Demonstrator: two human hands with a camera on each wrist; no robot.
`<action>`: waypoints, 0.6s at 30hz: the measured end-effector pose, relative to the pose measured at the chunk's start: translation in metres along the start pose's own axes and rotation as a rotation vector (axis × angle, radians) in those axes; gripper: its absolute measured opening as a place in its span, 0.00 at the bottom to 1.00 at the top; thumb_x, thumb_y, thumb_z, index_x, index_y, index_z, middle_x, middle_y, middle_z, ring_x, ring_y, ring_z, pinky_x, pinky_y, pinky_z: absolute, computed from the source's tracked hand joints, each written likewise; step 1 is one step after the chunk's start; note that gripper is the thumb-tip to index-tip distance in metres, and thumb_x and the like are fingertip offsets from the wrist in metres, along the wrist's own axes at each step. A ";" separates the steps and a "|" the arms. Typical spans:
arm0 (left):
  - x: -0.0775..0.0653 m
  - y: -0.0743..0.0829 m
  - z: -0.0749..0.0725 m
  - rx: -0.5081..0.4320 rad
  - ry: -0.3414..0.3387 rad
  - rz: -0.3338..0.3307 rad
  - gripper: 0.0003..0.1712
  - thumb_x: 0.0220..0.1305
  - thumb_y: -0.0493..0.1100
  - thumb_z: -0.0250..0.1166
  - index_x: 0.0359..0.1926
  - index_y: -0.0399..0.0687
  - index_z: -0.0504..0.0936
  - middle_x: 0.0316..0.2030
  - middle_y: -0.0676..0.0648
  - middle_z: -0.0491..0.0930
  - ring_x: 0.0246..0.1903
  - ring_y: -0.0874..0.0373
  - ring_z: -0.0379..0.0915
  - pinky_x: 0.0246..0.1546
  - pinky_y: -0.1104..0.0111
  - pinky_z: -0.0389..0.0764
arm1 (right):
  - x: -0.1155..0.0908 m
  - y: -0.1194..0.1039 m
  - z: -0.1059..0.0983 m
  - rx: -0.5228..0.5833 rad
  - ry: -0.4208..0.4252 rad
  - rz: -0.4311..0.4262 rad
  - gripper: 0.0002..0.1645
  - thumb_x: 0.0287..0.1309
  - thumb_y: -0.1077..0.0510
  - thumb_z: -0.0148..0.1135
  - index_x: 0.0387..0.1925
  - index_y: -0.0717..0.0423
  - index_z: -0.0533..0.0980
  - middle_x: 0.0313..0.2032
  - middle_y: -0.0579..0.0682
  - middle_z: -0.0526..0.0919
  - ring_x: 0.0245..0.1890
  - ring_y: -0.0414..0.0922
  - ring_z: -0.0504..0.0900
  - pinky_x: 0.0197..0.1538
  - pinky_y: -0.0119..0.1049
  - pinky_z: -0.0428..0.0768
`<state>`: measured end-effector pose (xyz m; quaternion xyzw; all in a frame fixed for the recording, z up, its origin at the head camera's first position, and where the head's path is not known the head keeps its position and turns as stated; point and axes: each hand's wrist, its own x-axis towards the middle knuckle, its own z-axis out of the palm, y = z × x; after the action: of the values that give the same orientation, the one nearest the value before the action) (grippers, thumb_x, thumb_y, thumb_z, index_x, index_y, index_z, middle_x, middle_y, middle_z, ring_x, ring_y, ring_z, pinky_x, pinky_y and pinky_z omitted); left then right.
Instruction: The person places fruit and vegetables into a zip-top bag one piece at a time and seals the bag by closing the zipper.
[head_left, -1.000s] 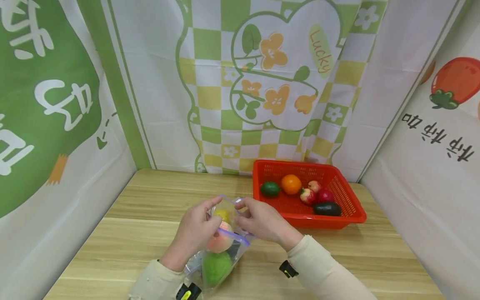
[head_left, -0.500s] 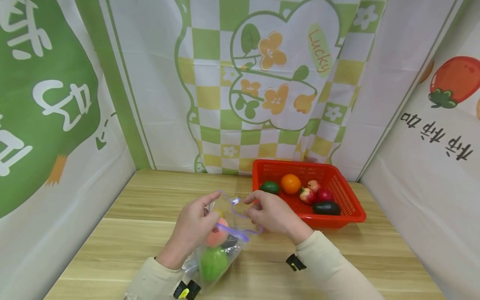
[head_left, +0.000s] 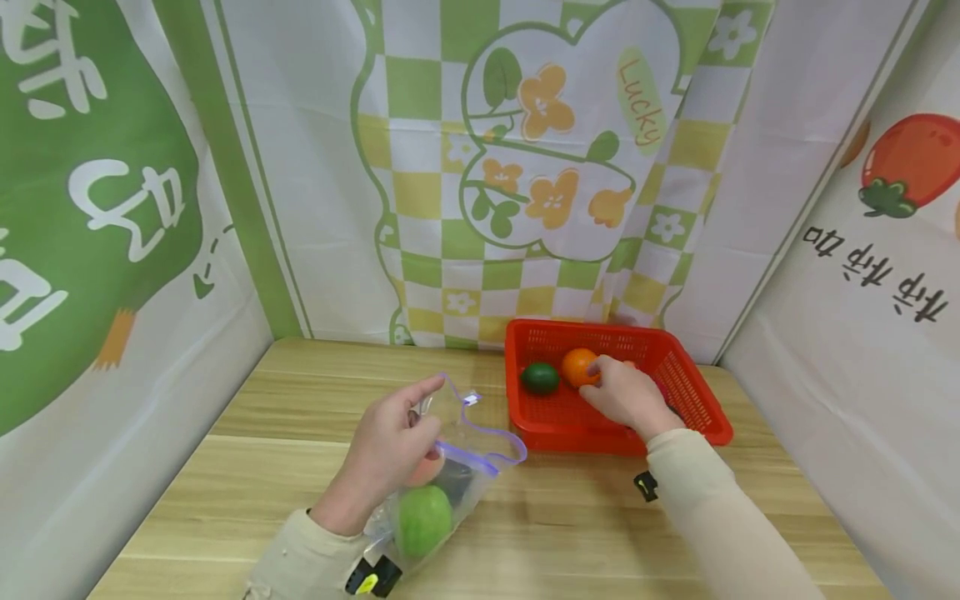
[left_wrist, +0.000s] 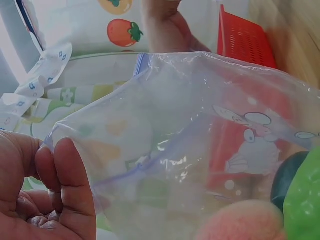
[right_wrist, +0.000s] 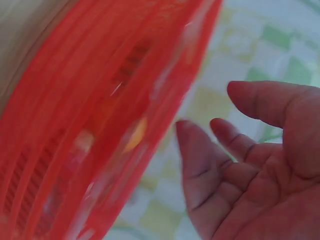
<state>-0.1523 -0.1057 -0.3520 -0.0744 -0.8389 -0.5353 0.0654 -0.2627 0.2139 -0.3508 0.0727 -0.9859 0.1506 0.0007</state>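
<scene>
**Weak point: a one-sided hold**

Head view: we are taking the red basket (head_left: 577,438) as landmark. Left of it and nearer the person, the clear zip bag (head_left: 471,459) is holding a green fruit (head_left: 424,521) and a pink fruit (head_left: 426,472). The left hand (head_left: 390,446) is pinching one side of its mouth; the other side, towards the basket, is hanging unsupported. We are judging that this loose lip could fold inward and snag anything being put in. Inside the basket, the right hand (head_left: 624,396) is hovering at the orange (head_left: 578,367), fingers bent.

Left wrist view: thumb and fingers are meeting on the bag's edge, basket beyond. We are suspecting that slick film under load could slip if this pinch slackens, tipping fruit towards the basket.

Right wrist view, blurred: thumb and fingertips are standing apart beside the basket wall, nothing between them. We are not able to tell about contact with the orange; an off-centre grasp could set it rolling against the basket's far wall.
</scene>
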 end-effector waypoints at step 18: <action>-0.002 0.018 -0.003 -0.048 0.000 0.038 0.34 0.55 0.35 0.52 0.65 0.59 0.72 0.11 0.47 0.74 0.07 0.55 0.64 0.05 0.74 0.56 | 0.013 0.076 0.012 -0.102 -0.238 0.205 0.10 0.48 0.56 0.68 0.33 0.57 0.80 0.31 0.50 0.80 0.30 0.49 0.75 0.36 0.43 0.76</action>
<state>-0.1468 -0.1013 -0.3355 -0.0917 -0.8242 -0.5540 0.0739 -0.2864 0.2802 -0.3844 -0.0110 -0.9877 0.0898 -0.1276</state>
